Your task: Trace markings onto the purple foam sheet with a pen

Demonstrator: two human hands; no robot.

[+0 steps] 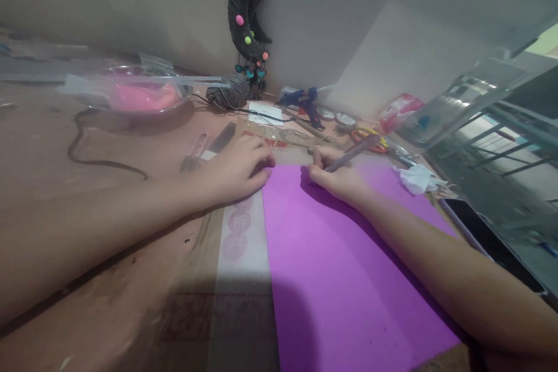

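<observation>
A purple sheet (331, 267) lies in front of me on a piece of brown cardboard (204, 267) with a pale printed strip. My left hand (239, 165) rests at the sheet's far left corner, its fingers curled and its thumb and fingertips closed on that corner. My right hand (333, 174) is closed round a slim pen (351, 154), gripped between thumb and fingers over the sheet's far edge. The pen's top slants up to the right. Its tip is hidden by the fingers.
A yarn ball (229, 92), a blue glue gun (305, 103) and scissors (370, 139) lie along the wall. At left stands a clear bowl with pink contents (143, 96). Crumpled white tissue (418, 179) and a phone (488, 241) are at right. A black moon ornament (244, 11) hangs behind.
</observation>
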